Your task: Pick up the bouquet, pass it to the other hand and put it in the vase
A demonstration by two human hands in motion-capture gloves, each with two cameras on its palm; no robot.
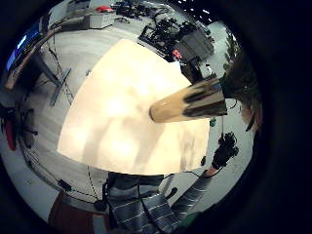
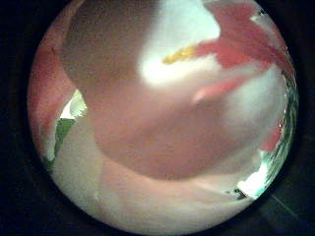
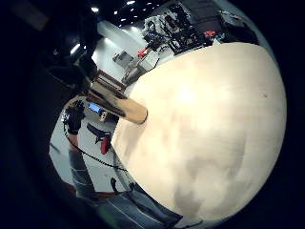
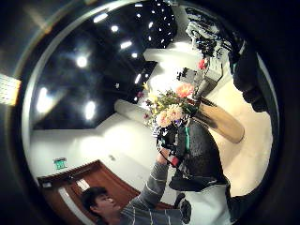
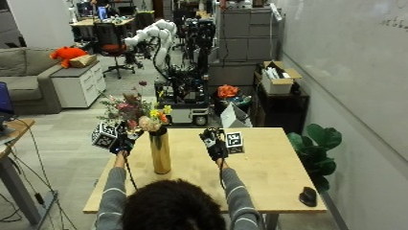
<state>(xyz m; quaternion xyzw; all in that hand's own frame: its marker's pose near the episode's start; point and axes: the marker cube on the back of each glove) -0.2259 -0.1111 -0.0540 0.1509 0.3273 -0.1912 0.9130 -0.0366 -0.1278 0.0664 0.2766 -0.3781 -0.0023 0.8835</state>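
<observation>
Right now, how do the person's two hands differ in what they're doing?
The left hand is at the bouquet standing in the gold vase; the right hand hangs apart from both, holding nothing. The left reaches out past the table's left edge; the right is over its middle. Both wear black gloves and are raised.

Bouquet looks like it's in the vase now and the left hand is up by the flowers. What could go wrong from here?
1. The gold vase is tall and narrow, with the bouquet spreading wide above it, so it may be top-heavy.
2. The left hand is right among the flowers; pulling away could snag them and tip the vase.
3. The right hand hangs apart, too far to steady it.
</observation>
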